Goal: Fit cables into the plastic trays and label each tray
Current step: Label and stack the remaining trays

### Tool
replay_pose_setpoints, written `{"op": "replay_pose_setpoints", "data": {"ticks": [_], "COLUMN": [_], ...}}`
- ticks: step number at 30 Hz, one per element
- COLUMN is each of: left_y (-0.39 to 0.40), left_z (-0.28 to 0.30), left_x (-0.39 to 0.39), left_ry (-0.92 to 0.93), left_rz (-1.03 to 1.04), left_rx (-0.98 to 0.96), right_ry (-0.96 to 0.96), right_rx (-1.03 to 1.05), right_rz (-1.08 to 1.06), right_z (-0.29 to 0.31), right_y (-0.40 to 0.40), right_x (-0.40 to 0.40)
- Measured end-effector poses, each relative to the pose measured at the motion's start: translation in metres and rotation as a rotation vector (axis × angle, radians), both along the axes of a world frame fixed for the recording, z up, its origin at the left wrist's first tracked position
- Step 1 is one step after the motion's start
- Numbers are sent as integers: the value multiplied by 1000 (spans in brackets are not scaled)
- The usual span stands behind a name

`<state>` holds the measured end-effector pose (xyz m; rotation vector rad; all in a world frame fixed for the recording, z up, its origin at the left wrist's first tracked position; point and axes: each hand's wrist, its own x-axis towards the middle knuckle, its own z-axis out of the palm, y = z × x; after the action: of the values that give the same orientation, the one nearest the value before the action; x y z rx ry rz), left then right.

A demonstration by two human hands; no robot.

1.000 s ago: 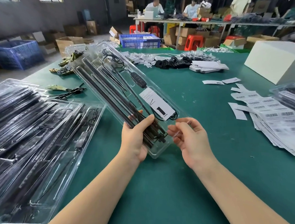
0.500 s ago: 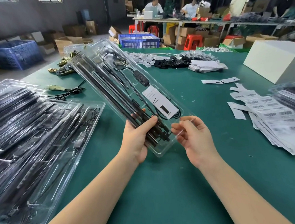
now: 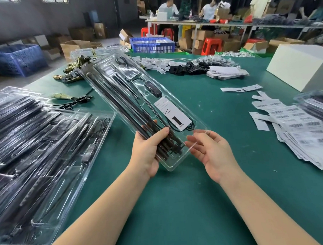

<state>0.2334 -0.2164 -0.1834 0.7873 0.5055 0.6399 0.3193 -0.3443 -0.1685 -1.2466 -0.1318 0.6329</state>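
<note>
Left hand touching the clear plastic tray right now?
Touching. The head view shows the left hand gripping the clear plastic tray at its near end, thumb laid across the black rods inside.

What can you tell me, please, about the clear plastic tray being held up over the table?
The clear plastic tray is a long, transparent moulded blister with rounded corners, held tilted above the green table, far end up and to the left. Its channels hold long black rods, a black cable with an inline controller and a white card marked with a bold 1. The left hand grips its near end, thumb across the rods; the right hand is open, fingertips at the near right edge.
</note>
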Motion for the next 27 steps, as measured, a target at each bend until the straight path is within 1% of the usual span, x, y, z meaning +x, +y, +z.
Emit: {"op": "replay_pose_setpoints", "data": {"ticks": [5,7,9,12,13,15,17,18,19,20,23,24,27], "left_y": [0,1,3,6,6,6,5,5,6,6,6,6,6], "left_z": [-2,-2,-1,-1,-1,-2,-2,-3,-3,-3,-2,-2,-3], "left_x": [1,2,1,-1,-2,-3,-3,-3,-3,-3,-2,-3,-3], "left_ry": [32,49,66,92,97,98,109,119,128,138,164,163,165], "left_rz": [1,24,48,36,19,-31,-65,-70,-73,-78,-108,-120,-143], "left_rx": [89,126,147,168,171,183,217,230,233,223,178,176,156], "right_ry": [11,-84,-317,-822,-998,-1279,-1446,-1485,-1511,-1534,-1619,-1645,-1733], "right_rx": [-4,-61,-193,-384,-428,-565,-762,-844,-882,-876,-730,-693,-661], "right_rz": [12,9,19,57,96,259,459,516,522,477,214,156,87], "right_z": [-1,-4,-12,-18,-19,-19,-20,-21,-21,-21,-16,-15,-16], "right_y": [-3,-2,-2,-3,-5,-8,-10,-10,-10,-10,-8,-8,-9], "right_x": [4,5,6,7,8,12,14,14,14,14,11,11,11]}}
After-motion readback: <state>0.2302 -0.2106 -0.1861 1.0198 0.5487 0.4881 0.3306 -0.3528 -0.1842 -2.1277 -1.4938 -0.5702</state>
